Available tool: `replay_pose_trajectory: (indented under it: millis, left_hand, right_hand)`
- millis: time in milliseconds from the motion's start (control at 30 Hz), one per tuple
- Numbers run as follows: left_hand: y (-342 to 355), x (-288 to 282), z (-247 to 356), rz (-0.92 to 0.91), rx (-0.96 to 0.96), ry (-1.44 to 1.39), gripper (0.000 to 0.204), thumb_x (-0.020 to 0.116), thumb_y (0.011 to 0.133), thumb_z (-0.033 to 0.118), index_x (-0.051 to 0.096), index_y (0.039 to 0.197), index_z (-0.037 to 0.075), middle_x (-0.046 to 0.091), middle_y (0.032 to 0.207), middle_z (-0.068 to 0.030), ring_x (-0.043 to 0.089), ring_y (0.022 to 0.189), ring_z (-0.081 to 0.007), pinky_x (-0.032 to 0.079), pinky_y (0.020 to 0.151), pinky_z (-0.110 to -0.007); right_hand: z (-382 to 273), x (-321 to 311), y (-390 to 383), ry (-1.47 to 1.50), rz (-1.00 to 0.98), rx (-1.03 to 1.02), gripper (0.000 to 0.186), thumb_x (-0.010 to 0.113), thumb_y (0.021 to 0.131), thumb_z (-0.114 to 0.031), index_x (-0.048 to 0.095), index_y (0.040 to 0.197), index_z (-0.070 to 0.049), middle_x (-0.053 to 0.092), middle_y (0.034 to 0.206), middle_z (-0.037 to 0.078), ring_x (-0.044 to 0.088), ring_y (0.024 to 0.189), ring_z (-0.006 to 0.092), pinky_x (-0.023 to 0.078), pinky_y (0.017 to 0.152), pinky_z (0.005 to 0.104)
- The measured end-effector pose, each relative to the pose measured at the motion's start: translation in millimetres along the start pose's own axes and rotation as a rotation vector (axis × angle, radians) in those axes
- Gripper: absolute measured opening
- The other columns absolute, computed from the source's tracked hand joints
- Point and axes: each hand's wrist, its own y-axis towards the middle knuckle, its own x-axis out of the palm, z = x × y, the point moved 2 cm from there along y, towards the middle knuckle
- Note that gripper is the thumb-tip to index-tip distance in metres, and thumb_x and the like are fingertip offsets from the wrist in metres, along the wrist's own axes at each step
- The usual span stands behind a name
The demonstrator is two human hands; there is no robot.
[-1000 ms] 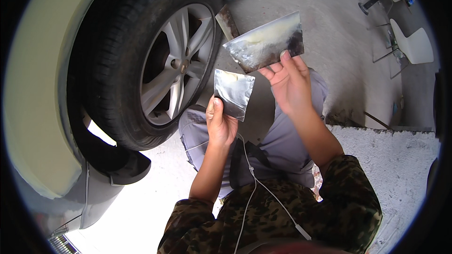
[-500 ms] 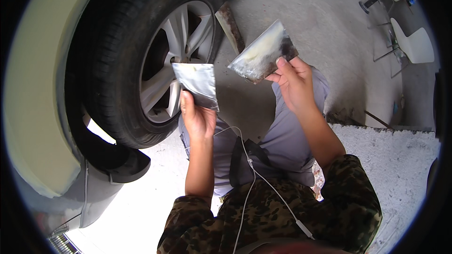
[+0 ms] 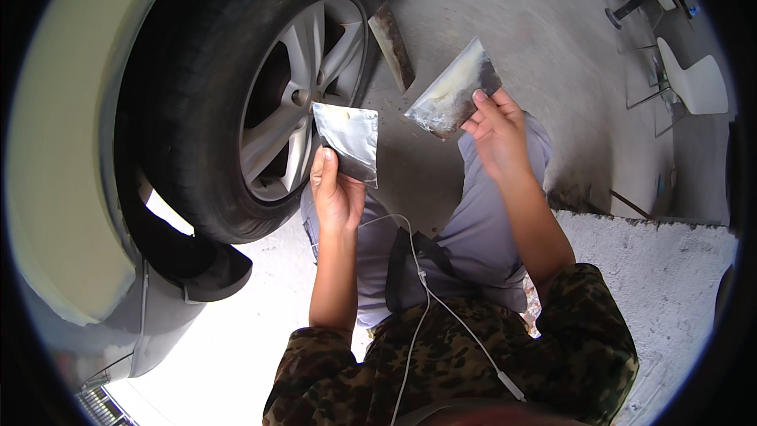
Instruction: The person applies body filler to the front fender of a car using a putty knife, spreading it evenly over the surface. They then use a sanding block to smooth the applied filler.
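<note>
My left hand (image 3: pixel 337 199) grips a thin, flat metal filler spreader (image 3: pixel 351 138) by its lower edge, thumb on the face. A little pale yellow paste shows along its top edge. In my right hand (image 3: pixel 498 136) is a second, wider metal spreader (image 3: pixel 453 87), tilted, pinched at its dark, stained end between thumb and fingers. Cream-coloured paste smears its upper face. The two spreaders are apart, held up over my knees. To the left curves a car fender (image 3: pixel 55 150) coated in pale yellow filler.
A car wheel (image 3: pixel 213 110) with a silver rim stands close beside my left hand. Behind the spreaders, a stained flat piece (image 3: pixel 392 47) rests by the tyre. A white chair (image 3: pixel 694 79) stands at the far right. A white cable (image 3: pixel 422 276) hangs across my lap.
My left hand and its spreader have shifted a little to the right. The right spreader has also moved slightly right. Both grips are the same, and the view has shifted slightly.
</note>
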Motion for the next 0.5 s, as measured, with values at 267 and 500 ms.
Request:
replay_pose_trajectory:
  millis: [267, 500]
  left_hand:
    - [-2.2, 10.4, -4.9, -0.271, -0.392, -0.648, 0.022, 0.058, 0.109, 0.023, 0.061, 0.117, 0.003, 0.052, 0.082, -0.0029, 0.054, 0.063, -0.0130, 0.045, 0.052, -0.023]
    - [0.4, 41.6, -15.7, -0.347, -0.631, -0.956, 0.024, 0.053, 0.107, 0.014, 0.061, 0.113, -0.007, 0.066, 0.067, -0.0164, 0.065, 0.052, -0.0258, 0.060, 0.044, -0.030]
  right_hand:
    - [-2.9, 20.7, -1.9, 0.130, -0.233, 0.171, 0.027, 0.060, 0.106, -0.013, 0.062, 0.131, -0.002, 0.072, 0.122, 0.007, 0.071, 0.110, 0.0182, 0.058, 0.095, 0.0414]
    - [13.2, 74.1, 8.0, 0.161, -0.441, 0.353, 0.032, 0.065, 0.106, -0.022, 0.064, 0.131, -0.002, 0.071, 0.119, 0.005, 0.069, 0.106, 0.0157, 0.057, 0.089, 0.0366]
